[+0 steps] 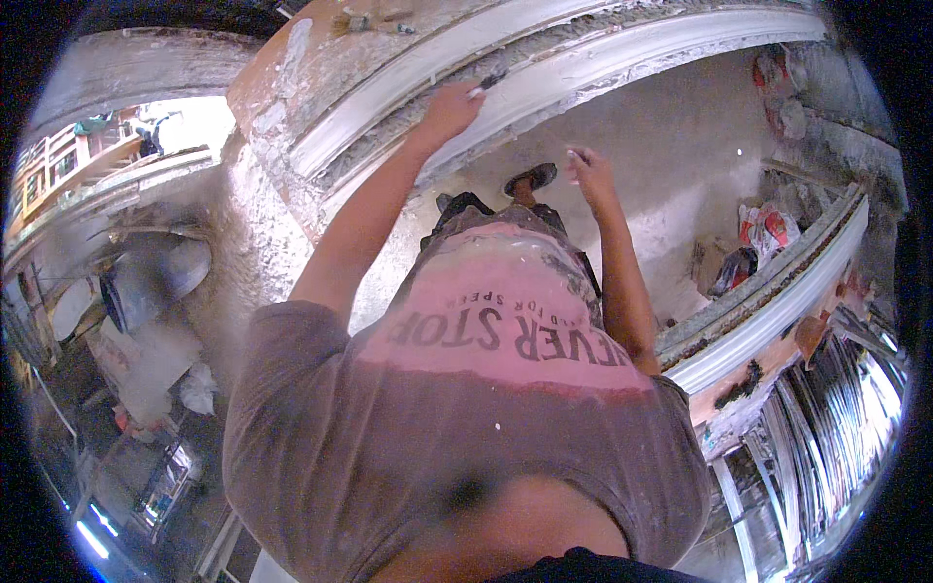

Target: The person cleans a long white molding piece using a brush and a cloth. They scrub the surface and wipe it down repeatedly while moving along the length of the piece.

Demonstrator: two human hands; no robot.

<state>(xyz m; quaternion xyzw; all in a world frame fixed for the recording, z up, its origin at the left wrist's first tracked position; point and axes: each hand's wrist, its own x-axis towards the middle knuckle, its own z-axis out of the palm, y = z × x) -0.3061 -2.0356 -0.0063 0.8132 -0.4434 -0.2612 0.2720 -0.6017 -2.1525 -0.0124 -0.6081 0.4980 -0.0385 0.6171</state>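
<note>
My left hand (455,112) is stretched out over a long bench edge and closed around a small dark-tipped tool (494,80), whose exact kind is too small to make out. The tool lies close to the white plaster moulding (622,49), a long ridged strip along the bench. My right hand (595,177) hangs in the air to the right, away from the moulding. Its fingers are loosely bent and somewhat apart, with white smears on the tips, and nothing shows in them.
Another white moulding (777,335) runs along a bench at the right, with a red and white bag (768,228) behind it. Many thin strips (836,418) stand at the lower right. Sacks and clutter (146,350) fill the left. My sandalled foot (530,180) stands on the floor.
</note>
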